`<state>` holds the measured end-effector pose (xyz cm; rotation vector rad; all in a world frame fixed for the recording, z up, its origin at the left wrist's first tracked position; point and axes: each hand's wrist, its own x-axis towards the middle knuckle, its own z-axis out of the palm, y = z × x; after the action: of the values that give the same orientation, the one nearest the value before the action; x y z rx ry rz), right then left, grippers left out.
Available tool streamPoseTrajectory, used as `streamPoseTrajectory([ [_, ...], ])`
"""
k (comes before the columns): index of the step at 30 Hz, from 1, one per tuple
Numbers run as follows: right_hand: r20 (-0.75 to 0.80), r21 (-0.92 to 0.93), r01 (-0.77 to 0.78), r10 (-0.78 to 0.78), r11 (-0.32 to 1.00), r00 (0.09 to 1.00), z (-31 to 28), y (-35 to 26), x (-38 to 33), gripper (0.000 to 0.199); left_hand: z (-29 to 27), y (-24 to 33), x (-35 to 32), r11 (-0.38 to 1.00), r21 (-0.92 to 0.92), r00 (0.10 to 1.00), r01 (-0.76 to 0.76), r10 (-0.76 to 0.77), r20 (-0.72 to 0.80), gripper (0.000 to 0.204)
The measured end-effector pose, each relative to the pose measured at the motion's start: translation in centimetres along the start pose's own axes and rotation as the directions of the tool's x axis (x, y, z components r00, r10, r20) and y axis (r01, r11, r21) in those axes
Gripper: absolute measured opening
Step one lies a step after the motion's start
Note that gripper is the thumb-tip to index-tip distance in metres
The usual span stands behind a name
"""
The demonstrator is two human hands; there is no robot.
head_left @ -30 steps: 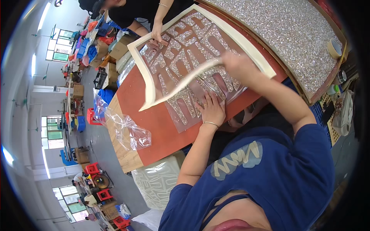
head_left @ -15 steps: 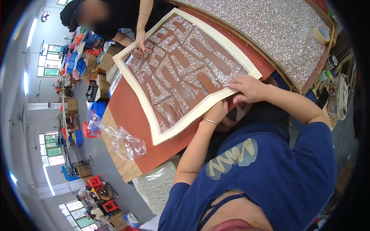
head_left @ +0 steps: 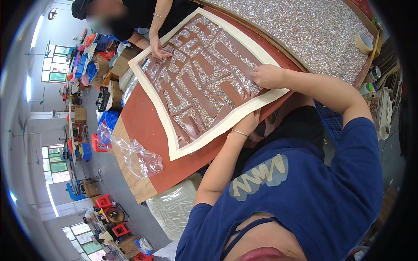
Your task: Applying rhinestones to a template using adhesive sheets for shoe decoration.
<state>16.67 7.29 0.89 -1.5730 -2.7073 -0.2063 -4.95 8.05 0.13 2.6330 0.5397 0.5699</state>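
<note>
A cream-bordered clear sheet with glittery chips set in elongated shapes lies tilted over a reddish-brown board. My right hand rests on its near right part, fingertips closed together against the surface; anything between them is too small to make out. My left hand, with a bracelet at the wrist, reaches under the near border. Its fingertips show faintly through the clear sheet, apart and pressed up from below; the border hides the rest. Another person's hand touches the sheet's far left corner.
A large shallow tray of glittery chips stands at the far right, with a tape roll on its rim. Crumpled clear plastic lies at the board's left edge. A clear moulded sheet sits below the table's near edge.
My right hand has left the border and moved inward onto the sheet. My left hand's fingertips now show through it from below. The other person's hand has shifted slightly.
</note>
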Motion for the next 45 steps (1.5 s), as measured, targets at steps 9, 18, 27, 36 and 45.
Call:
streamPoseTrajectory([
  [9,-0.075,-0.014,0.085,-0.086,0.996,0.993,0.5,0.2,-0.2,0.015,-0.3,0.8,1.3,0.993,0.106,0.982,0.049,-0.067,0.176,0.054],
  [18,0.022,0.035,-0.045,0.044,0.998,0.999,-1.1,-2.6,0.5,0.018,-1.4,2.0,1.5,0.993,0.104,0.990,0.055,-0.068,0.125,0.047],
  [27,-0.316,0.000,-0.094,0.089,0.996,0.945,0.3,-2.4,-1.1,0.013,0.6,1.2,0.9,0.871,-0.480,0.993,0.102,-0.058,0.106,0.043],
  [36,-0.232,0.309,-0.381,0.458,0.871,0.858,-1.9,1.9,0.5,0.012,0.2,1.2,0.7,0.983,0.180,0.975,-0.048,0.007,0.222,0.046],
  [45,-0.249,0.311,-0.053,0.135,0.949,0.959,-5.7,-4.3,-4.5,0.067,1.7,-1.4,0.8,0.996,0.055,0.988,0.074,-0.081,0.131,0.051],
])
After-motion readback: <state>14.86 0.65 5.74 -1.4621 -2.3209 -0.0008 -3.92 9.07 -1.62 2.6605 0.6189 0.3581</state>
